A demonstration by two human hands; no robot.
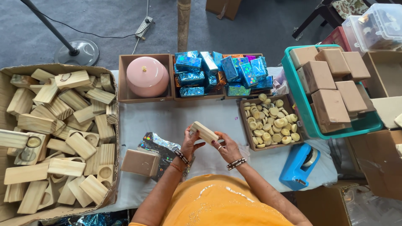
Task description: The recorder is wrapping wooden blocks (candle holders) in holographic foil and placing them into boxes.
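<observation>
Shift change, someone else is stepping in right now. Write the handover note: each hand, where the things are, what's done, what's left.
Left hand and right hand together hold one wooden block above the white table.
Small brown box stands on a sheet of shiny foil by the left hand.
Carton of wooden blocks far left; tray of round wax pieces right; blue tape dispenser beside it.
Done: foil-wrapped packs fill the back boxes.
Left: the held block is bare.

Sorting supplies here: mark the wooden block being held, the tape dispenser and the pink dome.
wooden block (pixel 204 132), head view, middle of its top face.
tape dispenser (pixel 298 166), head view, blue body.
pink dome (pixel 147 76), head view, upper surface.
</observation>
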